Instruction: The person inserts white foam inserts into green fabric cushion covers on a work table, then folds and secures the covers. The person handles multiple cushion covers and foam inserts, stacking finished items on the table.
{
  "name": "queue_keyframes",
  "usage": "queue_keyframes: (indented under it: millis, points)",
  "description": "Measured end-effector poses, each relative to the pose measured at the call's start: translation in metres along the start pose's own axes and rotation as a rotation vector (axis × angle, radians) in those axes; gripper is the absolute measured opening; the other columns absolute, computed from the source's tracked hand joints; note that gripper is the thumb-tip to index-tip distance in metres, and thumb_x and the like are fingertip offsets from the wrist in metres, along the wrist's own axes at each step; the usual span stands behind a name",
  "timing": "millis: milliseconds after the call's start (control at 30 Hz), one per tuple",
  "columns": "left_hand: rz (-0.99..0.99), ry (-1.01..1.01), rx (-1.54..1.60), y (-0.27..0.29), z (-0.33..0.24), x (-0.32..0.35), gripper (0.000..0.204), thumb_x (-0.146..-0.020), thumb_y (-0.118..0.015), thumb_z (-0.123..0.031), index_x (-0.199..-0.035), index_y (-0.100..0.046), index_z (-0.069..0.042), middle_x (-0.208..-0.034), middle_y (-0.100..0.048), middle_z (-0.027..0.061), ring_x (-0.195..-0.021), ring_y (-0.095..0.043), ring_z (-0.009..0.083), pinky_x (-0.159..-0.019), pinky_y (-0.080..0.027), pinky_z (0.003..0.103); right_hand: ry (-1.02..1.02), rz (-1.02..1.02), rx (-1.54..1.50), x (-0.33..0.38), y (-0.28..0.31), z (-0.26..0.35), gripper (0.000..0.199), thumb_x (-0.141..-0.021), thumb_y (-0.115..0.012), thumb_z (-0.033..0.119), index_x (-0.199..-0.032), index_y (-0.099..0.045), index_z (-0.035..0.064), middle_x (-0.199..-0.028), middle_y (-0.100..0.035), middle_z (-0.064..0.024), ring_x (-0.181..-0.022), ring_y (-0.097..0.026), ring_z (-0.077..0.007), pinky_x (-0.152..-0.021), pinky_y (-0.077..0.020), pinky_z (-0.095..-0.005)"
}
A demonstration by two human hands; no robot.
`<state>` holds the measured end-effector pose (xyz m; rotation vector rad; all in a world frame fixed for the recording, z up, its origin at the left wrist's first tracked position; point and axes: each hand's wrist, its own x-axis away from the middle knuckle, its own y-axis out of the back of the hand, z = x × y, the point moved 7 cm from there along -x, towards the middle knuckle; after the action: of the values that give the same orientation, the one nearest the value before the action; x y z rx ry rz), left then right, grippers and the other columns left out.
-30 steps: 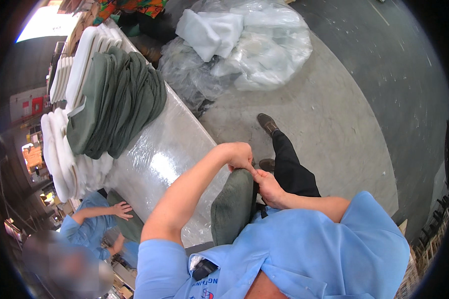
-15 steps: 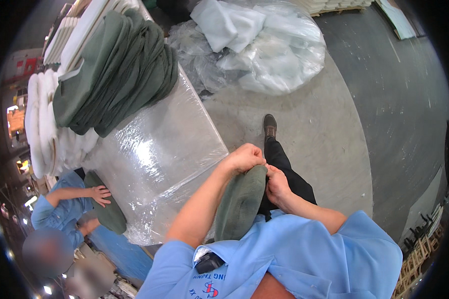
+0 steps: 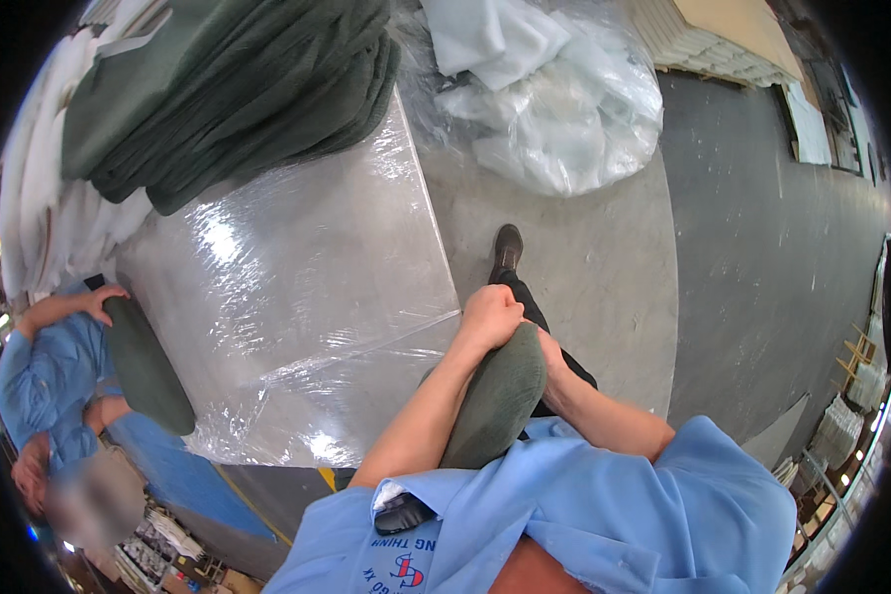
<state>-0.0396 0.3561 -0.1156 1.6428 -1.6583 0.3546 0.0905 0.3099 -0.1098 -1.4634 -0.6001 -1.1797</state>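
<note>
A dark green fabric cushion (image 3: pixel 497 401) is held upright against the front of my body, its rounded side facing up. My left hand (image 3: pixel 492 317) is closed at the cushion's far end, knuckles up, gripping its edge. On the right side, my right hand (image 3: pixel 554 368) is closed against the same far end. Its fingertips are hidden behind the cushion, close to my left hand.
A plastic-wrapped table (image 3: pixel 307 257) stands at my left, bearing a pile of green covers (image 3: pixel 238 89) beside white padding (image 3: pixel 45 223). Clear bags of white foam (image 3: pixel 564 119) lie ahead on the floor. At far left a co-worker holds another green cushion (image 3: pixel 148 366).
My view has shifted, bringing the table further into it. The cushion has tilted toward the right, now covering more of my right hand's fingers. The co-worker's hand has moved to their cushion's upper end.
</note>
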Motion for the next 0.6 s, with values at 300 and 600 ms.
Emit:
queue_keyframes:
  millis: [300, 600]
  points:
    - [0.214, 0.013, -0.082, -0.02, -0.026, -0.01, 0.024, -0.086, -0.069, -0.021, -0.077, -0.071, 0.001, -0.086, -0.074, 0.0243, -0.083, -0.073, 0.0409, -0.075, -0.055, 0.05, -0.024, 0.012, -0.1, -0.014, 0.017, -0.007, 0.048, -0.112, -0.047, 0.054, -0.125, -0.064, 0.0109, -0.113, -0.07, -0.0078, -0.099, -0.07, -0.0242, -0.085, -0.0604, -0.0432]
    - [-0.008, 0.054, 0.134, -0.008, -0.001, -0.001, 0.025, -0.087, -0.07, -0.023, -0.08, -0.068, 0.001, -0.081, -0.071, 0.0216, -0.076, -0.07, 0.036, -0.072, -0.053, 0.047, -0.015, -0.083, 0.144, -0.048, 0.02, 0.013, 0.038, -0.111, -0.053, 0.048, -0.113, -0.07, 0.0132, -0.102, -0.071, -0.0052, -0.089, -0.069, -0.0195, -0.08, -0.057, -0.0385]
